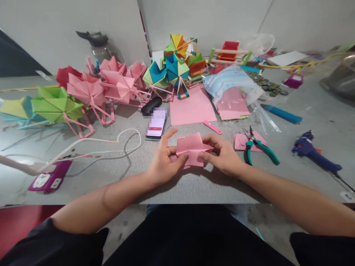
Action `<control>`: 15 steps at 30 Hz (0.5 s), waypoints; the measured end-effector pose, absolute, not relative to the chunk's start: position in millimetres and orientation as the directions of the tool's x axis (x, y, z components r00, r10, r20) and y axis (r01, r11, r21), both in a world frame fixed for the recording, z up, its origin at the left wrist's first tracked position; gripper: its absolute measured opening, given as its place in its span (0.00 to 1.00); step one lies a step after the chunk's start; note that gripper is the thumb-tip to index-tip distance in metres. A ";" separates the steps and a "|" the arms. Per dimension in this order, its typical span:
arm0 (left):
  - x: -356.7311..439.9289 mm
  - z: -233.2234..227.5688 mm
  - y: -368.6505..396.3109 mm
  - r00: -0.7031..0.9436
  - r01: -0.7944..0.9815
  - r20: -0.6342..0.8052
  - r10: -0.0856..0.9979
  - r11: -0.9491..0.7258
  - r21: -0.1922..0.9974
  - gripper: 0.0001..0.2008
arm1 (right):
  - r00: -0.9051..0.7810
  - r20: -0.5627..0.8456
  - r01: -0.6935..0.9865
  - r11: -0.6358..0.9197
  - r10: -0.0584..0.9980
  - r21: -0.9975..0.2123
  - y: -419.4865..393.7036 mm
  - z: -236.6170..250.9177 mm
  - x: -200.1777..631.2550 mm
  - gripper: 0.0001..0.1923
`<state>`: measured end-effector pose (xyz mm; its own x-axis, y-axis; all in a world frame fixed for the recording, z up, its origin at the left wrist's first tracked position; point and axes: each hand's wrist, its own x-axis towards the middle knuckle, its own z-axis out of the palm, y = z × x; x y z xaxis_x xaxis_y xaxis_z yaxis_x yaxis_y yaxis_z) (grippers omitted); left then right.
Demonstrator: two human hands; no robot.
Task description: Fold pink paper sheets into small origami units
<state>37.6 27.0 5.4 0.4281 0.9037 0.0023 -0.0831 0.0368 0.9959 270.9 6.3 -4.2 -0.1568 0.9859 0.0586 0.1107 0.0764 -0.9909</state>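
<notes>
The pink paper piece (192,148) is partly folded, with raised flaps that peak at the top and a pointed flap jutting to the right. It sits just above the grey tabletop (116,173), near the middle of its near edge, pinched at its left side by the left hand (163,162) and at its right by the right hand (223,155).

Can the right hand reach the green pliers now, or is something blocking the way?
Probably yes. The green pliers lie just beyond the right hand on bare table, nothing between. But both hands grip the folded pink paper, so it must let go first.
</notes>
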 end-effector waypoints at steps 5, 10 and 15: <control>37.3 6.5 26.4 0.421 -0.027 0.012 0.907 0.000 1.000 0.43 | -0.119 0.027 0.204 0.052 0.992 -0.978 7.9 -2.3 268.6 0.16; 36.2 7.1 33.0 0.415 0.050 -0.023 0.910 0.002 0.999 0.16 | -0.093 0.018 0.255 0.041 0.996 -0.966 9.5 -2.6 272.4 0.18; 35.0 5.8 37.9 0.397 0.160 -0.049 0.916 -0.016 0.987 0.08 | -0.084 0.044 0.251 0.064 0.995 -0.966 11.0 -6.3 273.6 0.17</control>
